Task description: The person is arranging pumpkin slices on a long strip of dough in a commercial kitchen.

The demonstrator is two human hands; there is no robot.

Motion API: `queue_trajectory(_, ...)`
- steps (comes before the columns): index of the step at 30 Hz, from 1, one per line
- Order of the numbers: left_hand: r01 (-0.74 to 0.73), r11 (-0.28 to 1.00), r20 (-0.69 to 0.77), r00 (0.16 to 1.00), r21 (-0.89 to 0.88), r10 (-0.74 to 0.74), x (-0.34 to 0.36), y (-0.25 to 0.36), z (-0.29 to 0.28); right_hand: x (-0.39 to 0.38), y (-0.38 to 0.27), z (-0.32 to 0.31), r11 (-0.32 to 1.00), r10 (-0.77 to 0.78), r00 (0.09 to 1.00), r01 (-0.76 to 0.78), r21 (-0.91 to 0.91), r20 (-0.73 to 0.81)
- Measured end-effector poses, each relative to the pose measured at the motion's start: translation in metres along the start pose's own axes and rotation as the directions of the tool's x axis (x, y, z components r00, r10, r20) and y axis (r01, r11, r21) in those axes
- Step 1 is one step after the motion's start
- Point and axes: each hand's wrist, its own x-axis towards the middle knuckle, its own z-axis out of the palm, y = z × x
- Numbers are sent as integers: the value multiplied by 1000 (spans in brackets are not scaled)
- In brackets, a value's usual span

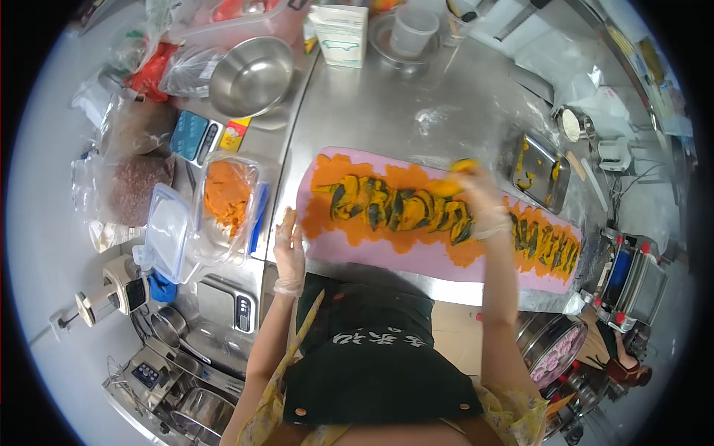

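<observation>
- Left hand [289, 249]: clear glove, cuff at the wrist. Grip loosely open, fingers extended away from the body; nothing seen in it. It sits just beside the left end of the pink sheet [357, 255]; cannot tell whether a fingertip touches the edge.
- Right hand [482, 199]: also in a clear glove, blurred. Grip closed on an orange-yellow piece [457, 180], which shows past the fingers on their left side. Exact finger placement unclear.
- Right hand and piece are over the far side of the sheet, right of its middle; contact with the surface below cannot be made out.
- Pink sheet: laid lengthwise on the steel worktop [357, 111], in front of the body, right end angled nearer the wearer. Orange layer [323, 223] over much of it, uneven edges, pink bare along the near side.
- Dark-edged slices [416, 210] in a row along the orange layer, left and right of the right hand.
- Metal tray [541, 165] beyond the sheet, to the right; a few orange-yellow bits inside.
- Orange mash [225, 193] in a film-draped tub, left of the left hand.
</observation>
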Motion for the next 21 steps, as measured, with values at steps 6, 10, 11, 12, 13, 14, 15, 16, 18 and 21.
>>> queue_trajectory(6, -163, 987, 30, 986, -14, 163, 28, -11, 11, 3, 54, 208, 995, 6, 956, -35, 91, 295)
queue_trajectory(10, -342, 919, 111, 939, 196, 325, 45, -37, 23, -4, 64, 244, 967, -141, 990, 133, -215, -24)
queue_trajectory(11, -340, 920, 109, 940, 193, 324, 48, -43, 26, -11, 69, 243, 874, -315, 946, 260, -411, -73)
queue_trajectory(12, -393, 892, 160, 917, 224, 364, 49, -46, 28, -23, 68, 238, 860, -355, 934, 309, -406, -42)
queue_trajectory(13, -455, 856, 220, 886, 247, 408, 51, -44, 32, -29, 76, 234, 860, -353, 934, 305, -409, -47)
queue_trajectory(14, -508, 817, 259, 856, 272, 447, 52, -43, 35, -33, 86, 232, 701, -567, 823, 496, -513, 21)
queue_trajectory(15, -513, 816, 262, 854, 268, 450, 52, -46, 37, -36, 92, 232, 488, -738, 665, 641, -592, 112)
queue_trajectory(16, -549, 777, 264, 834, 309, 484, 52, -49, 39, -38, 98, 235, 335, -758, 603, 688, -644, 250)
queue_trajectory(18, -492, 830, 269, 864, 265, 426, 53, -50, 42, -40, 115, 245, 150, -738, 563, 675, -722, 373)
queue_trajectory(21, -499, 854, 213, 859, 149, 465, 84, -19, 29, -39, 135, 254, -26, -660, 556, 656, -755, 505)
